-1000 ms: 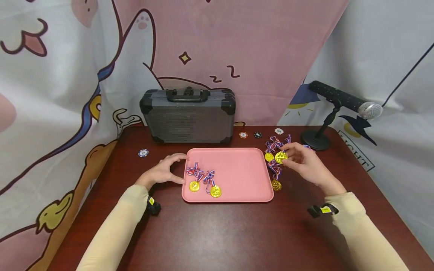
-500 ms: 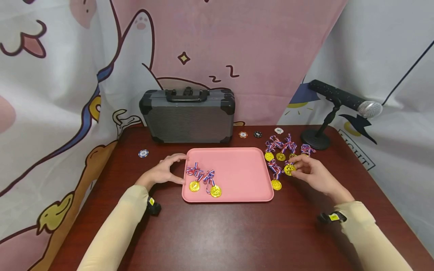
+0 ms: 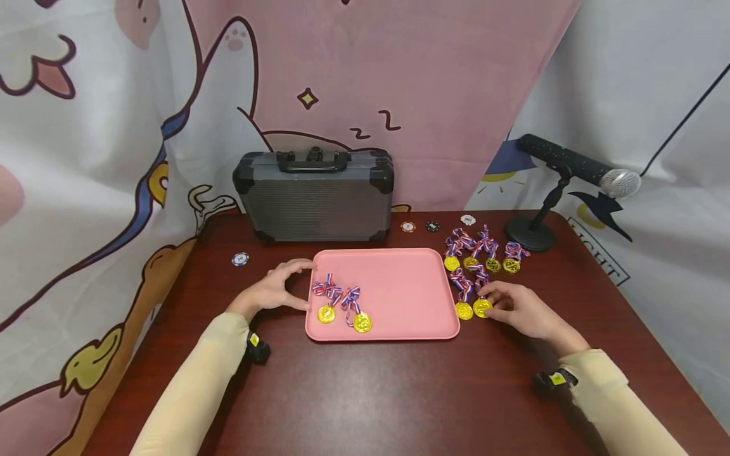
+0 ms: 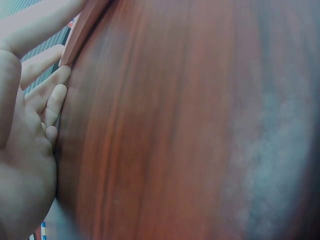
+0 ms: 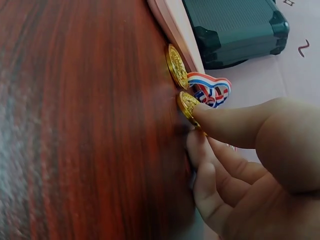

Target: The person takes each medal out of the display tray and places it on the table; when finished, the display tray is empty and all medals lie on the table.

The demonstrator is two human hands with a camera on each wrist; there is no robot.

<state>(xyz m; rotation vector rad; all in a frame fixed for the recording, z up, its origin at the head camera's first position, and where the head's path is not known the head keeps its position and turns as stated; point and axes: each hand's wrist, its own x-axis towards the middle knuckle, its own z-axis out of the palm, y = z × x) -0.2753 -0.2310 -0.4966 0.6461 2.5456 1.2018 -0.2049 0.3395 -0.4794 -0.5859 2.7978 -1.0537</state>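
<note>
With thumb and fingers, my right hand point(image 3: 521, 310) pinches the rim of a gold medal point(image 3: 482, 308) low over the table, right of the pink tray point(image 3: 399, 291). The right wrist view shows the thumb on that gold disc, beside another medal point(image 5: 176, 66) by the tray wall. Its striped ribbon point(image 3: 480, 275) trails away toward the back. My left hand point(image 3: 272, 290) is spread at the tray's left edge, thumb near the front and fingertips farther back. Two medals lie on the tray, one gold disc point(image 3: 326, 314) left of the other disc point(image 3: 362, 322), ribbons bunched behind them.
Several more medals with ribbons point(image 3: 485, 244) lie right of the tray. Behind it stands a grey hard case point(image 3: 313, 206). A microphone point(image 3: 576, 166) on a stand is at the back right. Poker chips lie at the back, and a blue one point(image 3: 240, 258) at left.
My right hand has carried the gold medal from the back group toward me, bringing it beside the front medal right of the tray. My left hand keeps its place.
</note>
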